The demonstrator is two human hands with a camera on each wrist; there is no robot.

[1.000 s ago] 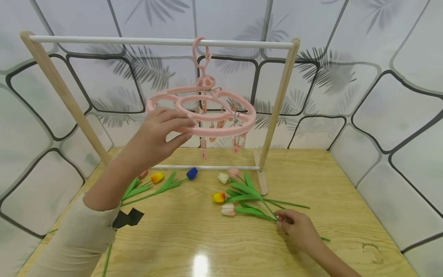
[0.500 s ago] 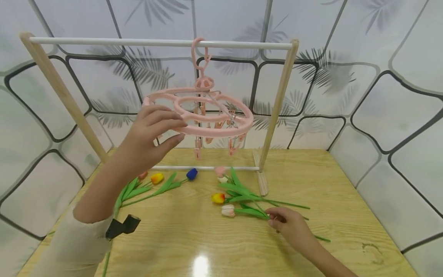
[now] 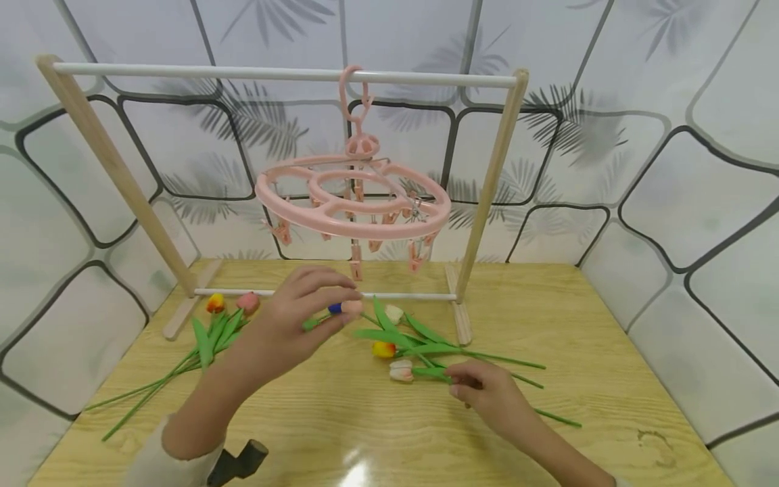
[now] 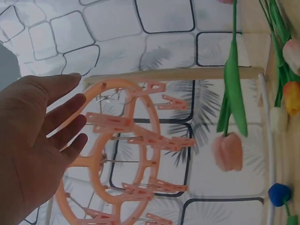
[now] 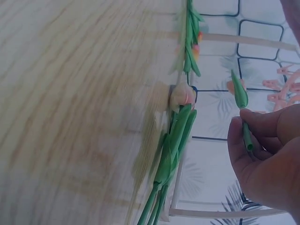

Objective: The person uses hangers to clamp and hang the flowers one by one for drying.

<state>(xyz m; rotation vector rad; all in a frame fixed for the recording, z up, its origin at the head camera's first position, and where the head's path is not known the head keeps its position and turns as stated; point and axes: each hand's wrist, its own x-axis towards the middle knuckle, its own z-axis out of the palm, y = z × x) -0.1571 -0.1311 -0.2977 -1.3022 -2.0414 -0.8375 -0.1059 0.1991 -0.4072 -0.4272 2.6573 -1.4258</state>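
My right hand (image 3: 489,396) pinches the green stem of a pink artificial tulip (image 4: 228,151) just above the table, and its bloom points left. In the right wrist view, thumb and fingers close around that stem below a leaf (image 5: 240,93). My left hand (image 3: 304,311) is in the air below the pink clip hanger (image 3: 389,231), fingers loosely bent and holding nothing. From the head it overlaps the tulip's bloom, but the left wrist view shows a gap between fingertips and bloom. Pink clips (image 4: 110,122) dangle from the hanger, with nothing visible in them.
The hanger hooks over the white top rod (image 3: 182,70) of a wooden-legged rack. White (image 3: 401,370) and yellow-red (image 3: 384,349) tulips lie under my right hand's side. A blue tulip (image 3: 335,308) lies behind my left hand; more tulips (image 3: 207,345) lie at left.
My left hand has left the hanger's rim and come down towards the pink bloom. My right hand has moved left with the tulip.
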